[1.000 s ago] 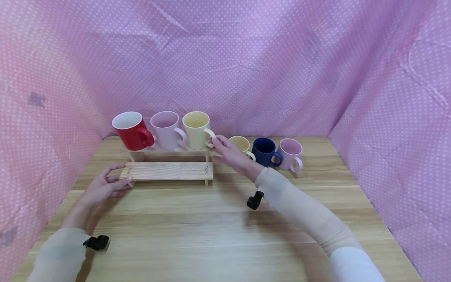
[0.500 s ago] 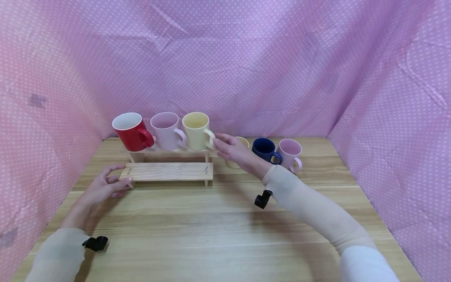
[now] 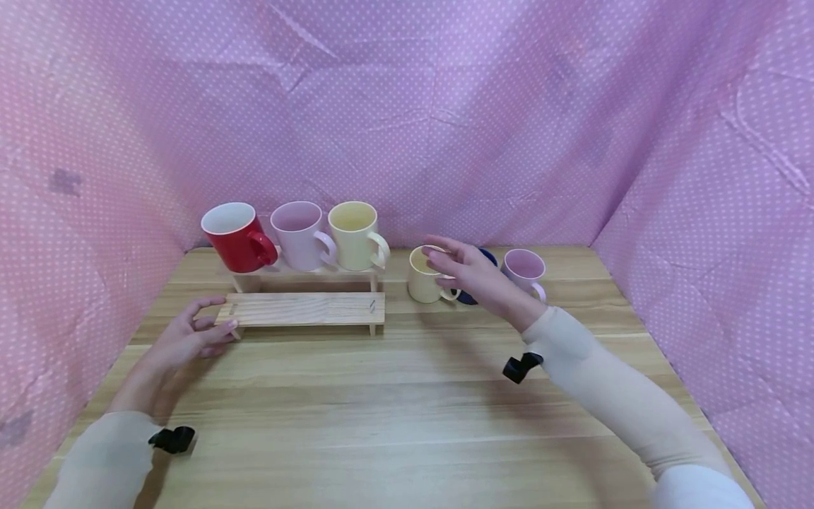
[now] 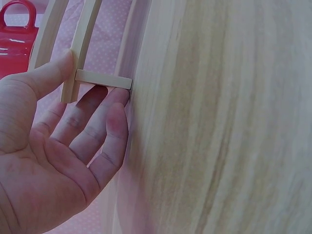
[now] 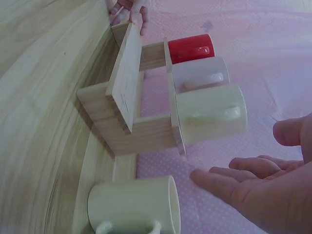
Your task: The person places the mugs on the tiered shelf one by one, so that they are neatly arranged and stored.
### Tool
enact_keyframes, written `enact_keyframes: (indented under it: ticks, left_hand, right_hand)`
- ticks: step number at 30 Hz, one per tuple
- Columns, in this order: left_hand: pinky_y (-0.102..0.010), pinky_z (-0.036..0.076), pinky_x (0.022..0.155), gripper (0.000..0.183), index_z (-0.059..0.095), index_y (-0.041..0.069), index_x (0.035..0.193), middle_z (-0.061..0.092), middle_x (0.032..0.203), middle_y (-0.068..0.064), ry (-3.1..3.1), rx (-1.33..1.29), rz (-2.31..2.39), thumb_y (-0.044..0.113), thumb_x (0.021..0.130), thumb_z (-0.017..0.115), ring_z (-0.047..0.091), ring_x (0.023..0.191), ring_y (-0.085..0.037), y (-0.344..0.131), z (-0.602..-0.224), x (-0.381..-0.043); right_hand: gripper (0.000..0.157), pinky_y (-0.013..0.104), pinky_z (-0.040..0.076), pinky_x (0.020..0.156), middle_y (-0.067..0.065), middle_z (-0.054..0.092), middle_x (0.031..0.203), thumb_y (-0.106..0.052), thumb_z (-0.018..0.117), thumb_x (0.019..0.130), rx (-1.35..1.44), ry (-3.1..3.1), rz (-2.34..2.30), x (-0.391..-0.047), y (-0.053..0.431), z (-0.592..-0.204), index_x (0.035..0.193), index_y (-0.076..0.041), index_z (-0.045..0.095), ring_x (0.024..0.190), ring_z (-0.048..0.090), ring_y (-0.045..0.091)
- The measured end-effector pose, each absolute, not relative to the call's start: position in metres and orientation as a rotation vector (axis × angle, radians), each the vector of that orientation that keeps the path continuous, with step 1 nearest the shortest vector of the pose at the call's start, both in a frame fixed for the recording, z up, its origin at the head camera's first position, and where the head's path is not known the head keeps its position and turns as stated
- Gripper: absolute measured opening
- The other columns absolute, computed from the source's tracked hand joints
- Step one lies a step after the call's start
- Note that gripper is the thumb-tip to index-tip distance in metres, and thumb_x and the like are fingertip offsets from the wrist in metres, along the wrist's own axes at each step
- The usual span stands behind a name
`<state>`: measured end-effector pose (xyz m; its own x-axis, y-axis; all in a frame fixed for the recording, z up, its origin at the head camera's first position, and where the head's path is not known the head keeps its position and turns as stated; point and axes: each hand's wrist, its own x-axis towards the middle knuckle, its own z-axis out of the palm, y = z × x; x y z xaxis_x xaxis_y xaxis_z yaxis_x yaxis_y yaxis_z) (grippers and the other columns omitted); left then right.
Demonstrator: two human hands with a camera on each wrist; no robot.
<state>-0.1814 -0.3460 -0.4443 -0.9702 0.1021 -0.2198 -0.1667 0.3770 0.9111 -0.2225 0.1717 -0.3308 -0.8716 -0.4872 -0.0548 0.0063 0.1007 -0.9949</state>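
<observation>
A two-tier wooden rack stands at the back left of the table. My left hand holds the left end of its lower shelf, thumb on the shelf's edge and fingers around the end, as the left wrist view shows. On the upper shelf are a red mug, a pink mug and a yellow mug. My right hand, fingers loosely extended and holding nothing, hovers by a second yellow mug on the table. It partly hides a dark blue mug behind it.
Right of the blue mug stands another pink mug on the wooden table. Pink dotted cloth hangs close behind the table and along both sides.
My right hand has let go of the handle of the upper shelf's yellow mug and moved right, over the table mugs. The left hand has stayed on the rack.
</observation>
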Motion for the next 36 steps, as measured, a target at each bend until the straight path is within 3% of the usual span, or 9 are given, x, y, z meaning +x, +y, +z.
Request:
enact_keyframes:
  ticks: [4, 11, 15, 19, 21, 26, 30, 36]
  left_hand:
    - [-0.035, 0.061, 0.081, 0.074, 0.022, 0.006, 0.153, 0.065, 0.123, -0.02, 2.408, -0.052, 1.608, 0.029, 0.099, 0.069, 0.071, 0.095, -0.012, -0.345, -0.444, -0.183]
    - [-0.033, 0.061, 0.08, 0.072, 0.024, 0.009, 0.151, 0.068, 0.117, -0.013, 2.399, -0.048, 1.623, 0.03, 0.099, 0.069, 0.072, 0.095, -0.012, -0.343, -0.441, -0.184]
    - [-0.033, 0.06, 0.081, 0.073, 0.025, 0.01, 0.151, 0.068, 0.117, -0.013, 2.397, -0.046, 1.619, 0.031, 0.098, 0.07, 0.072, 0.095, -0.014, -0.342, -0.44, -0.185]
    - [-0.033, 0.06, 0.081, 0.074, 0.025, 0.012, 0.152, 0.068, 0.119, -0.014, 2.389, -0.047, 1.614, 0.033, 0.098, 0.071, 0.072, 0.096, -0.015, -0.34, -0.441, -0.186]
    - [-0.034, 0.06, 0.081, 0.072, 0.026, 0.012, 0.151, 0.068, 0.117, -0.013, 2.389, -0.048, 1.62, 0.031, 0.098, 0.071, 0.072, 0.095, -0.015, -0.34, -0.441, -0.187]
    - [-0.033, 0.061, 0.08, 0.07, 0.028, 0.012, 0.151, 0.068, 0.114, -0.007, 2.4, -0.043, 1.628, 0.03, 0.098, 0.071, 0.071, 0.094, -0.012, -0.341, -0.443, -0.186]
    - [-0.032, 0.06, 0.081, 0.066, 0.031, 0.016, 0.149, 0.069, 0.113, -0.004, 2.366, -0.055, 1.668, 0.03, 0.098, 0.071, 0.071, 0.094, -0.013, -0.342, -0.445, -0.184]
    - [-0.032, 0.06, 0.08, 0.06, 0.033, 0.021, 0.146, 0.068, 0.109, 0.001, 2.326, -0.068, 1.718, 0.028, 0.099, 0.07, 0.072, 0.093, -0.014, -0.344, -0.446, -0.18]
  right_hand:
    - [0.054, 0.055, 0.038, 0.111, 0.02, 0.038, 0.158, -0.027, 0.052, 0.108, -0.49, 2.053, -1.831, -0.217, 0.195, -0.331, 0.155, -0.007, 0.035, 0.144, 0.037, 0.038]
    - [0.054, 0.041, 0.048, 0.105, 0.024, 0.043, 0.153, -0.022, 0.049, 0.109, -0.428, 2.165, -1.915, -0.209, 0.233, -0.336, 0.155, 0.001, 0.031, 0.138, 0.044, 0.041]
    - [0.052, 0.037, 0.052, 0.1, 0.029, 0.044, 0.149, -0.019, 0.049, 0.109, -0.388, 2.255, -1.965, -0.201, 0.26, -0.347, 0.153, 0.004, 0.032, 0.128, 0.057, 0.027]
    - [0.048, 0.03, 0.055, 0.094, 0.016, 0.058, 0.141, -0.021, 0.051, 0.108, -0.361, 2.305, -2.042, -0.192, 0.289, -0.359, 0.148, 0.002, 0.037, 0.114, 0.065, 0.011]
    - [0.049, 0.028, 0.056, 0.092, 0.008, 0.061, 0.135, -0.022, 0.053, 0.108, -0.336, 2.341, -2.073, -0.19, 0.3, -0.365, 0.147, 0.003, 0.038, 0.112, 0.065, 0.01]
    - [0.055, 0.022, 0.055, 0.089, 0.019, 0.051, 0.138, -0.021, 0.055, 0.107, -0.209, 2.506, -2.014, -0.187, 0.317, -0.386, 0.147, 0.01, 0.034, 0.112, 0.06, 0.01]
    - [0.056, 0.017, 0.053, 0.085, 0.027, 0.043, 0.143, -0.021, 0.053, 0.108, -0.085, 2.596, -1.904, -0.188, 0.324, -0.404, 0.15, 0.009, 0.032, 0.11, 0.055, 0.006]
    - [0.063, 0.027, 0.055, 0.089, 0.025, 0.038, 0.147, -0.03, 0.053, 0.107, 0.042, 2.584, -1.848, -0.195, 0.326, -0.418, 0.155, 0.002, 0.027, 0.12, 0.05, 0.023]
